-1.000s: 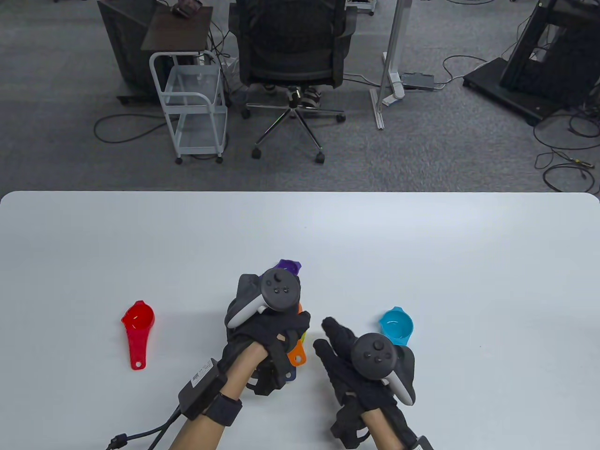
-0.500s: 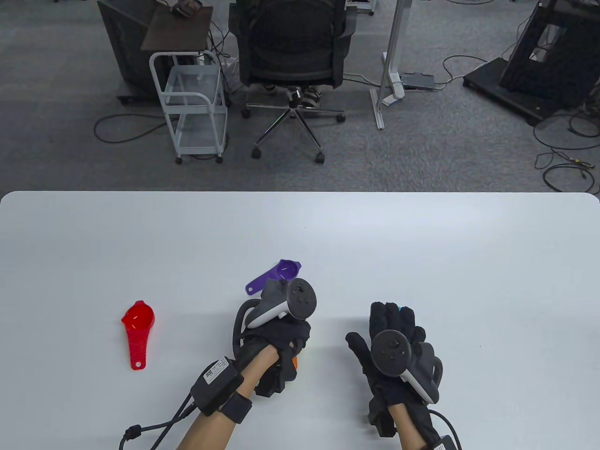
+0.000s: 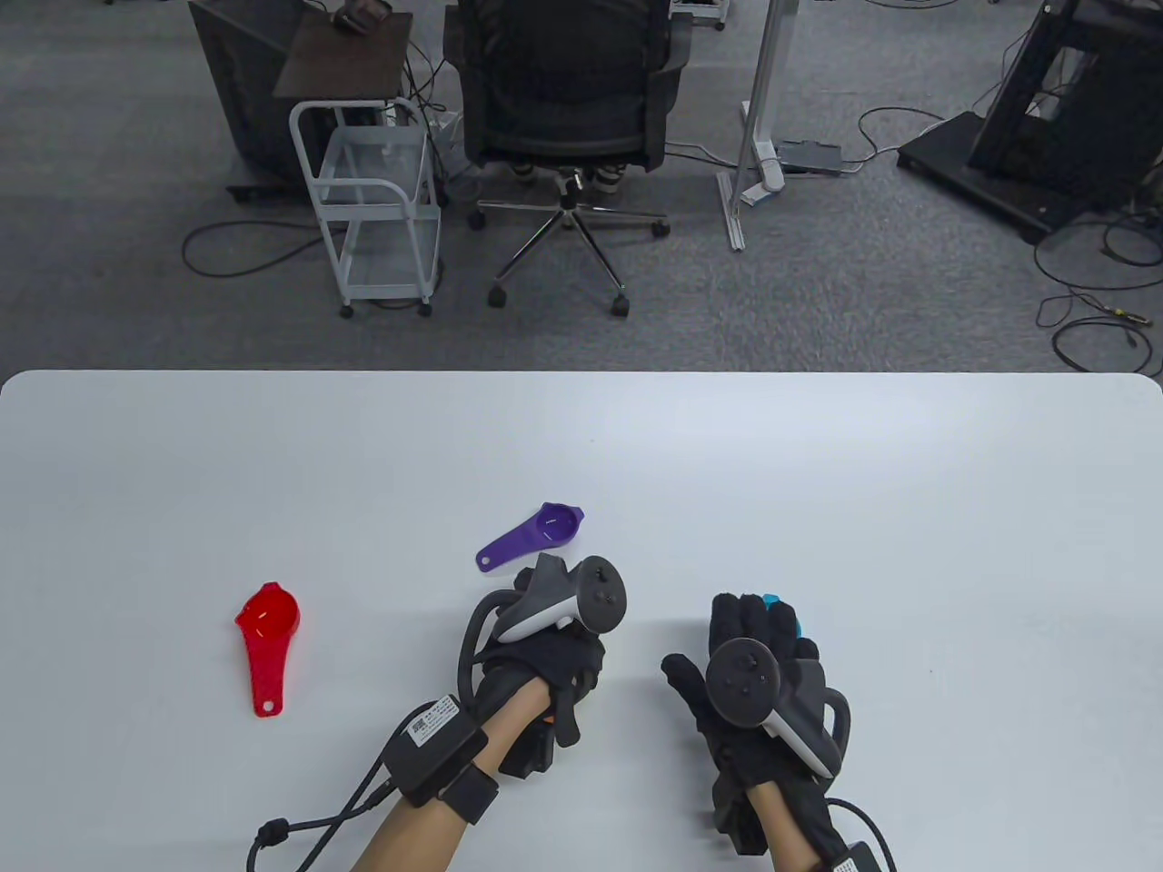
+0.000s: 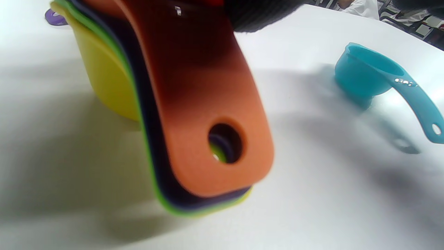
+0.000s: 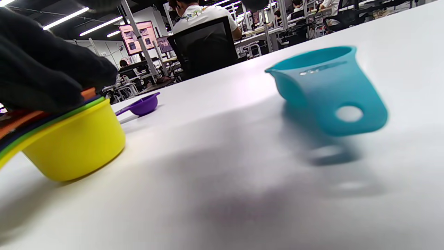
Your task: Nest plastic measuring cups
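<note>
We see first the white table (image 3: 818,472), which carries everything. On its near half the left hand (image 3: 545,658) holds a nested stack of cups (image 5: 74,144): the yellow cup (image 4: 104,73) is the outer one, and it stands on the table. In the left wrist view the handles lie one on the other, the orange handle (image 4: 204,104) on top, then a dark blue, a green and a yellow edge under it. In the right wrist view the gloved fingers (image 5: 45,66) press down on the top of this stack (from the table view the stack is almost fully hidden under the hand).

The right hand (image 3: 759,677) is near the left one, to its right, with the fingers stretched forward and close together over the blue cup (image 5: 326,86). We cannot tell if the fingers touch this cup; only a small blue part shows beyond the fingertips in the table view. In the wrist views the blue cup stands upright on the table, apart from the stack, with its handle towards the person.

The red cup (image 3: 268,636) lies well apart on the left side, handle towards the person. The purple cup (image 3: 536,534), the smallest, lies just beyond the left hand, its handle pointing to the left and nearer.
</note>
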Demonstrator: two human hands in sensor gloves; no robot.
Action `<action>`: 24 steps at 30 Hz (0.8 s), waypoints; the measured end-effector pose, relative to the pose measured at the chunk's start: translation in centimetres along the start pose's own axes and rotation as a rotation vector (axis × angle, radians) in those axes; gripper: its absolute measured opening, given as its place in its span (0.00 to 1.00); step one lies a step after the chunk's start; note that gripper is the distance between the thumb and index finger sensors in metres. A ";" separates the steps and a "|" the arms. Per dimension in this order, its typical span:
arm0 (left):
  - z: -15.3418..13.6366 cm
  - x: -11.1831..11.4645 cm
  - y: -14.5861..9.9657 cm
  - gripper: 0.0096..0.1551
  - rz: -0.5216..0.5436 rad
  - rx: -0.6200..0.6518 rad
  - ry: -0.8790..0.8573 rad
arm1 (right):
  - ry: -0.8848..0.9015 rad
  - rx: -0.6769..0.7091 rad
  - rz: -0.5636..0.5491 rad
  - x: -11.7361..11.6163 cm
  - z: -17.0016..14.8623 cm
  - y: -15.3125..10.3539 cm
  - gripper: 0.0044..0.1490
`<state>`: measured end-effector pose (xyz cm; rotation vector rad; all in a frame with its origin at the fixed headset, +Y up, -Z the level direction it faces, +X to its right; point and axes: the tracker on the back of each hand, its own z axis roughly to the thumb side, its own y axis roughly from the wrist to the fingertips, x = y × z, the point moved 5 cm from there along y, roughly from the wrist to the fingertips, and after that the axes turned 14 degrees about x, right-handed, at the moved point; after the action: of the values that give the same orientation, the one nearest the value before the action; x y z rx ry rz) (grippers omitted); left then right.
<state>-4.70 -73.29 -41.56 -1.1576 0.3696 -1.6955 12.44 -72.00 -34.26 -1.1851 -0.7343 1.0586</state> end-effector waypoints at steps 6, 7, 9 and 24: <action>0.0 0.4 0.1 0.47 -0.015 -0.009 0.010 | 0.000 -0.007 0.022 -0.1 0.1 -0.1 0.57; -0.1 0.5 0.2 0.47 -0.015 -0.006 0.012 | 0.001 -0.009 0.027 -0.2 0.1 -0.1 0.57; -0.2 0.3 0.0 0.48 -0.008 0.005 0.014 | 0.003 -0.010 0.034 -0.2 0.1 -0.1 0.58; -4.5 -3.6 -14.9 0.56 0.409 0.078 0.124 | -0.066 -0.047 -0.035 1.3 -0.8 -0.3 0.57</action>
<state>-16.65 -64.82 -35.28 -0.8530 0.5712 -1.4095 13.73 -71.10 -34.24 -1.1782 -0.8328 1.0607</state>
